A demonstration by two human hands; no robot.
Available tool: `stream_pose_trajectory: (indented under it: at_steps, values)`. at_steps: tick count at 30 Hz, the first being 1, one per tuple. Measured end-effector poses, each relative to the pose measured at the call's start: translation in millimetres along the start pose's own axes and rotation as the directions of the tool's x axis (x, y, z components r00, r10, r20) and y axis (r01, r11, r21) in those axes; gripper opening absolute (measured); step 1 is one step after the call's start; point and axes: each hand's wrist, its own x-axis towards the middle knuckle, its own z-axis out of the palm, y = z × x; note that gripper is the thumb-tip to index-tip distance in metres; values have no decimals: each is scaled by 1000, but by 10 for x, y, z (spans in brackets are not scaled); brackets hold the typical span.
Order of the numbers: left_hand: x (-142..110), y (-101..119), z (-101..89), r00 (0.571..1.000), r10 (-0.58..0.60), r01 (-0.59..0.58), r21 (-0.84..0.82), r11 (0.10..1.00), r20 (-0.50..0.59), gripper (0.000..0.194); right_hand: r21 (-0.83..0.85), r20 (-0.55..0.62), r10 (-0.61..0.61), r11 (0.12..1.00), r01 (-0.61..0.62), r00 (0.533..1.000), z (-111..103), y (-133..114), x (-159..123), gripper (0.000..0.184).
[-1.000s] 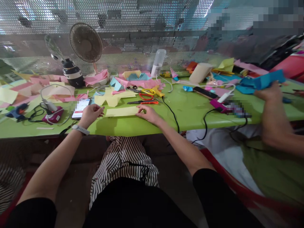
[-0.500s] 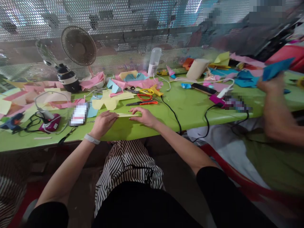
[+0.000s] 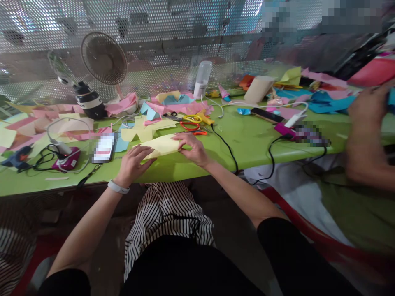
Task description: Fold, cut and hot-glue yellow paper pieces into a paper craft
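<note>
A pale yellow sheet of paper (image 3: 165, 146) is stretched between my two hands, just above the near edge of the green table. Its broad face shows, bowed slightly. My left hand (image 3: 133, 162) has its fingers over the left end of the sheet, the thumb below. At the right end, my right hand (image 3: 196, 151) pinches the paper between thumb and fingers. Right behind the sheet lie scissors with red handles (image 3: 189, 126), partly covered, and a yellow glue gun (image 3: 206, 117). A cut yellow paper piece (image 3: 138, 130) rests behind my left hand.
On the left are a phone (image 3: 104, 147), a magenta power block (image 3: 69, 159) with cables and a blue glue gun (image 3: 17, 158). A fan (image 3: 104, 57) and black bottle (image 3: 89, 100) stand behind. A co-worker's arm (image 3: 367, 131) is at right. A black cord (image 3: 226, 148) crosses the table edge.
The yellow paper has gone from a thin, edge-on strip to a wider visible face. My hands have moved slightly apart. The co-worker's hand with blue paper has shifted right.
</note>
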Motion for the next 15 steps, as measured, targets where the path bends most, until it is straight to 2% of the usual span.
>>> stream_pose_trajectory:
  at_steps: [7,10,12,13,15]
  values:
    - [43,-80,76,994,-18,18,3,1000,107,25,-56,35,29,998,-27,999,123,80,23,9]
    - [64,-142,141,986,-41,37,26,999,161,29,-90,110,35,996,-25,993,144,200,110,24]
    - [46,-153,189,975,-49,44,25,999,217,34,-122,91,65,991,-53,994,47,355,223,32]
    - [26,-148,214,967,-50,44,29,999,251,38,-147,41,102,985,-95,994,-42,455,295,34]
    - [-30,-124,265,939,-52,37,51,998,339,53,-200,-90,239,947,-253,967,-283,680,456,33]
